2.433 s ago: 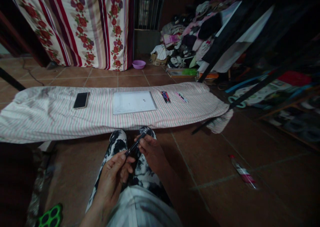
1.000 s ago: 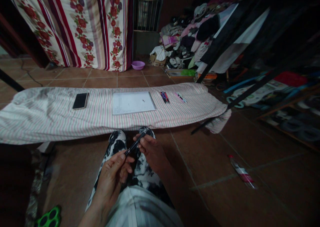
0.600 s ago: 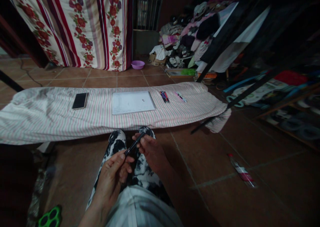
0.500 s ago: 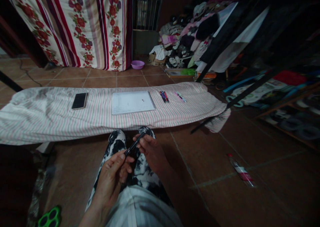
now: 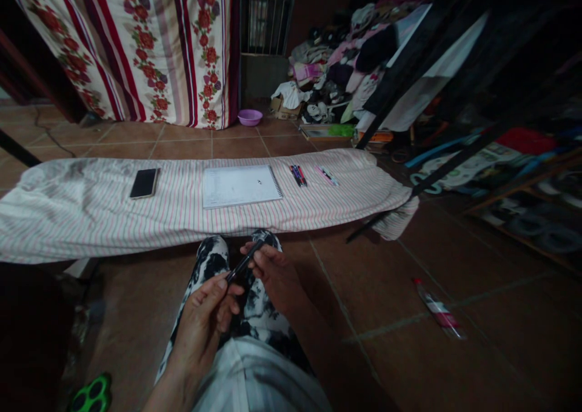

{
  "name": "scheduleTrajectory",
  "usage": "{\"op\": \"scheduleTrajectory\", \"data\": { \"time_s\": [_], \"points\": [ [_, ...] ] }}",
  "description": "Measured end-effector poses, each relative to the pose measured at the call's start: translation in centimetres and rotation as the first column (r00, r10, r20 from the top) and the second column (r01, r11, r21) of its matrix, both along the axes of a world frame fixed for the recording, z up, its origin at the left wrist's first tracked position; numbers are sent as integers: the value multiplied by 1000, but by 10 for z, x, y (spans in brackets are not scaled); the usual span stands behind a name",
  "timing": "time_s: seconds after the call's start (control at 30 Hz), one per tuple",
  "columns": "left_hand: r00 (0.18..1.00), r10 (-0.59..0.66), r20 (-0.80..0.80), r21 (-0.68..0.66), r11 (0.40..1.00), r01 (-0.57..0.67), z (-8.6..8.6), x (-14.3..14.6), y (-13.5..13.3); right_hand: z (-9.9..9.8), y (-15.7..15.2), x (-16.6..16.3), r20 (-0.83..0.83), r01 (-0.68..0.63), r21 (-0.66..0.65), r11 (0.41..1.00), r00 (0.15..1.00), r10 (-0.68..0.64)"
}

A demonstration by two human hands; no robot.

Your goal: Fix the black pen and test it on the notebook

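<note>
A dark pen (image 5: 239, 265) is held over the lap, between two hands, in front of the near edge of the cloth-covered surface. Its long axis is slanted: lower end near and to the left, upper end away and to the right, roughly in line with the pen bundle (image 5: 298, 176) on the striped cloth (image 5: 159, 224). The lower end is pinched between thumb and fingers of the left hand (image 5: 200, 315); the remaining fingers are loosely curled. The upper part is gripped by the fingertips of the right hand (image 5: 275, 272), closed around it (whether a cap sits there cannot be told, too dark). So neither hand is nearer to the pen: both are touching it, one at each end, with the middle stretch left bare. The right hand is placed farther forward, nearer to the spiral notebook (image 5: 240, 188), which is laid ahead of both hands, coil to the right. A small dark mark or object is seen on its page, unclear which. A phone (image 5: 144, 183) is set left of the notebook; a pink pen-like item (image 5: 328, 176) is seen right of the bundle.
</note>
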State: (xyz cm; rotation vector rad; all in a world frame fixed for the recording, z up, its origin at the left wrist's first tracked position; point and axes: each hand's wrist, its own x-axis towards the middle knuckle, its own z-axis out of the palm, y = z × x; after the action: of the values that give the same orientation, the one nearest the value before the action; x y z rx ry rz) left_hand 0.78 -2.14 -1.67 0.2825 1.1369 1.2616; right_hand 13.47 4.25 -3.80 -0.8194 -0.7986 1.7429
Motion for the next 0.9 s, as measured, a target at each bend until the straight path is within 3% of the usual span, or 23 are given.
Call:
{"op": "scheduleTrajectory", "data": {
  "time_s": [0.9],
  "points": [
    [999, -22, 31, 9, 1000, 22, -1, -2, 0, 5, 0, 1, -32, -15, -16, 1000, 999, 14]
  ]
}}
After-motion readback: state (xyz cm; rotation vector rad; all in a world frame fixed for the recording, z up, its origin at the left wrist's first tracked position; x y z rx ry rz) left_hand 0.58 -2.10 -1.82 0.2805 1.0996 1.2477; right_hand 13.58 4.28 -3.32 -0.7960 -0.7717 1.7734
